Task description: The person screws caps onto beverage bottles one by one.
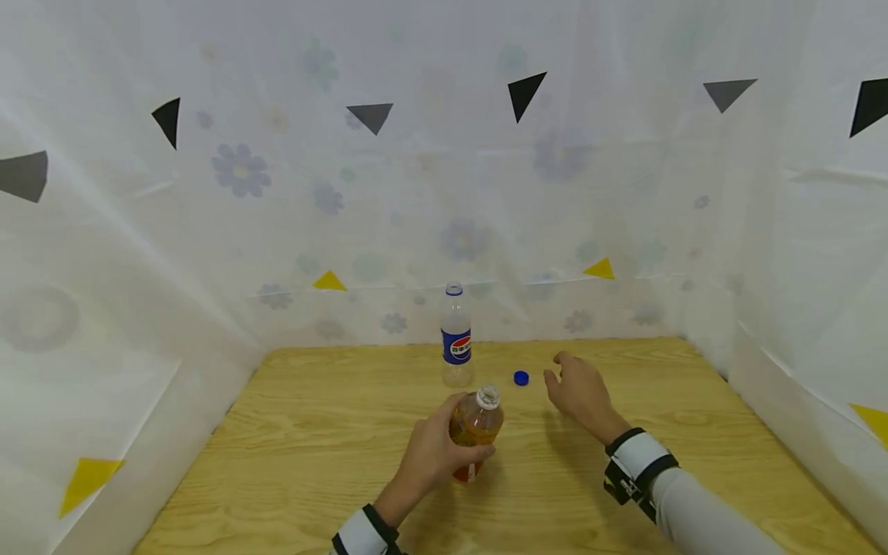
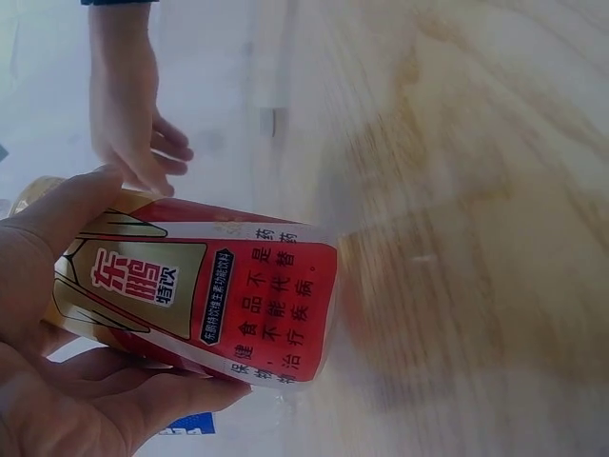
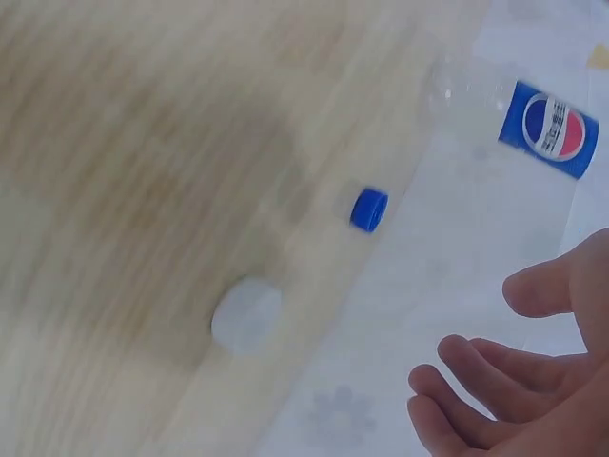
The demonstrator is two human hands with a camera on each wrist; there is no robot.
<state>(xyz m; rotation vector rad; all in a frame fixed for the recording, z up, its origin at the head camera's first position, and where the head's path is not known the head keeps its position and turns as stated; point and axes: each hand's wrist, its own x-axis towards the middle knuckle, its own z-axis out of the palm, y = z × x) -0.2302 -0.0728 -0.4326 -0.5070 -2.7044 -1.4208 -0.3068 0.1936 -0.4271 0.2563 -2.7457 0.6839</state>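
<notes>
The left hand has its grip curled round a tea bottle on the bench; the right hand hovers, fingers spread, near a blue cap.

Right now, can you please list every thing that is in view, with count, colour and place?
tea bottle: 1, amber with red label, uncapped, centre of table, held by left hand
cola bottle: 1, clear with blue label, upright behind the tea bottle
blue cap: 1, blue, on table right of cola bottle
white cap: 1, white, on table near blue cap
table: 1, light wood
curtain: white, flower print, surrounds table
left hand: grips tea bottle
right hand: open, beside blue cap
</notes>
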